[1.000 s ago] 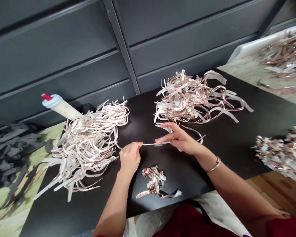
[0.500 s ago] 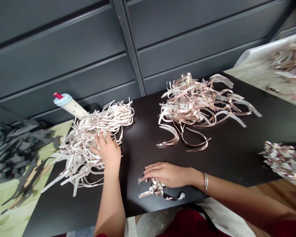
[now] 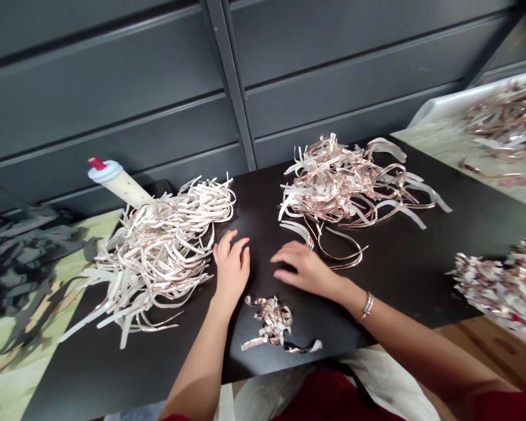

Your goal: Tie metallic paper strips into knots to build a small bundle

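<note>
My left hand hovers over the black table with its fingers apart, just right of a heap of thin white and rose-gold strips. Facing it, my right hand has its fingers spread and nothing in them. Beyond that hand lies a looser pile of shiny rose-gold strips, with a few curled strips trailing toward me. A small clump of crumpled, curly scraps rests near the table's front edge, below and between my hands.
A pale tumbler with a blue lid leans behind the left heap. Dark grey scraps cover a greenish surface at far left. More shiny scraps lie at the right edge, others behind. Grey panels back the black table.
My left hand has left the white strip heap and moved right. My right hand has lifted off the small clump and moved up and away, leaving the clump uncovered.
</note>
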Demonstrator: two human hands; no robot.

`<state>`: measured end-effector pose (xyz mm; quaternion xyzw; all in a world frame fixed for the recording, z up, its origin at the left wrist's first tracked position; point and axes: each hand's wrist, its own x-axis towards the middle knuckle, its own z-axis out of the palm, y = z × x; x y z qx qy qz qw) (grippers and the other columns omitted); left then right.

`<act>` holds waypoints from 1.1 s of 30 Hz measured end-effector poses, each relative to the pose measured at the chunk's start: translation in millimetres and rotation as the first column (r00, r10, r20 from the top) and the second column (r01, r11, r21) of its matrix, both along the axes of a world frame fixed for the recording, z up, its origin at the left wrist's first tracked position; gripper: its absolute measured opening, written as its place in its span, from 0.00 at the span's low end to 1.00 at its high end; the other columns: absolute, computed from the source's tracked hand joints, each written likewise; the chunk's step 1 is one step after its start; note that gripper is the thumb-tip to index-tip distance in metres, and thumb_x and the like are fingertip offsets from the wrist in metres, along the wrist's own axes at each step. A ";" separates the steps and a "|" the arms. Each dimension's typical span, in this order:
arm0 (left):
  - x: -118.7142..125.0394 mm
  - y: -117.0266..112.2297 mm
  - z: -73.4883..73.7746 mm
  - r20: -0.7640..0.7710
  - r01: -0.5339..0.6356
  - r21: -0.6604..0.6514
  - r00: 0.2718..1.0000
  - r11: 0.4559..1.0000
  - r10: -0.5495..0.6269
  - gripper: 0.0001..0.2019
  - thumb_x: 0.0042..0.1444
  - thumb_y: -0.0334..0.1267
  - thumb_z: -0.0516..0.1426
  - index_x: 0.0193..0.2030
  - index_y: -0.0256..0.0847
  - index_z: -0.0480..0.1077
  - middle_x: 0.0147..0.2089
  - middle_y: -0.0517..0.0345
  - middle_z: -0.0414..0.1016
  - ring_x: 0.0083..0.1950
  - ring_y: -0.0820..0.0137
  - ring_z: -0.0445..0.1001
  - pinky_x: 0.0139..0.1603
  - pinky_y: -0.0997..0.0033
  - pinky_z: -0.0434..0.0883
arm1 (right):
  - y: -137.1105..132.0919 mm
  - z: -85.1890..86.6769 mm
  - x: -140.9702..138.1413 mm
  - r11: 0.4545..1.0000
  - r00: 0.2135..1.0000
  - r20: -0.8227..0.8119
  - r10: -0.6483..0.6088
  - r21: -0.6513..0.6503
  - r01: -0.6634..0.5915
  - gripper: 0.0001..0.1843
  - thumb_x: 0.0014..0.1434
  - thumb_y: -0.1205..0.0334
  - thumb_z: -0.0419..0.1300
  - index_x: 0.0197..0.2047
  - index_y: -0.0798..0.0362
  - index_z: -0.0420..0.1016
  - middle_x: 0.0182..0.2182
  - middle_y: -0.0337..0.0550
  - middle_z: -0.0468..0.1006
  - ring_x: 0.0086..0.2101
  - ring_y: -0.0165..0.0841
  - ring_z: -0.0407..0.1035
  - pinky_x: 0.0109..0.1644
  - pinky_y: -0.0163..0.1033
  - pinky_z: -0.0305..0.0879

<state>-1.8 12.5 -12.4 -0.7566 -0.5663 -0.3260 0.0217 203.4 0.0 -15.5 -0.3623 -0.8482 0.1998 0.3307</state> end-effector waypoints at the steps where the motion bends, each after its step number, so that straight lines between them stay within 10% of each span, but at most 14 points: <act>1: 0.3 0.4 -1.1 0.022 0.011 -0.009 1.000 1.000 -0.011 0.11 0.60 0.33 0.50 0.46 0.41 0.71 0.57 0.45 0.66 0.60 0.60 0.64 0.62 0.49 0.57 | 7.8 0.5 8.8 0.993 0.992 0.049 -0.116 0.030 0.115 0.07 0.59 0.65 0.57 0.37 0.54 0.77 0.34 0.47 0.77 0.39 0.37 0.68 0.47 0.43 0.64; 5: 3.7 0.7 -0.5 0.108 0.077 -0.047 0.992 0.996 -0.071 0.11 0.59 0.32 0.51 0.43 0.41 0.73 0.54 0.47 0.68 0.58 0.61 0.66 0.60 0.54 0.62 | 21.5 -1.1 31.9 0.934 0.873 0.331 -0.358 0.138 0.330 0.10 0.60 0.69 0.56 0.31 0.54 0.78 0.36 0.48 0.76 0.38 0.39 0.64 0.41 0.43 0.57; 9: 9.1 0.3 5.0 0.212 0.138 -0.083 0.970 0.987 -0.118 0.10 0.59 0.33 0.51 0.40 0.41 0.74 0.50 0.50 0.70 0.53 0.65 0.70 0.56 0.61 0.67 | 19.0 -2.2 33.9 0.940 0.808 0.480 -0.341 0.153 0.305 0.12 0.59 0.73 0.55 0.28 0.55 0.76 0.35 0.48 0.76 0.38 0.39 0.62 0.39 0.43 0.51; 26: 22.7 0.5 11.7 0.399 0.300 -0.401 0.908 0.865 -0.129 0.10 0.58 0.38 0.53 0.35 0.40 0.75 0.38 0.54 0.75 0.39 0.69 0.73 0.40 0.71 0.69 | 21.5 -7.3 33.2 0.903 0.876 0.237 -0.420 0.209 0.376 0.11 0.61 0.73 0.51 0.33 0.54 0.73 0.31 0.43 0.76 0.35 0.36 0.64 0.38 0.41 0.48; 33: 31.6 -5.6 18.4 0.808 0.595 -0.578 0.513 0.558 0.291 0.19 0.52 0.52 0.57 0.31 0.34 0.73 0.26 0.57 0.70 0.23 0.78 0.65 0.20 0.80 0.57 | 15.4 1.4 23.0 0.931 0.923 -0.232 -0.307 0.126 0.342 0.11 0.64 0.70 0.49 0.35 0.53 0.71 0.31 0.42 0.76 0.34 0.33 0.68 0.43 0.39 0.58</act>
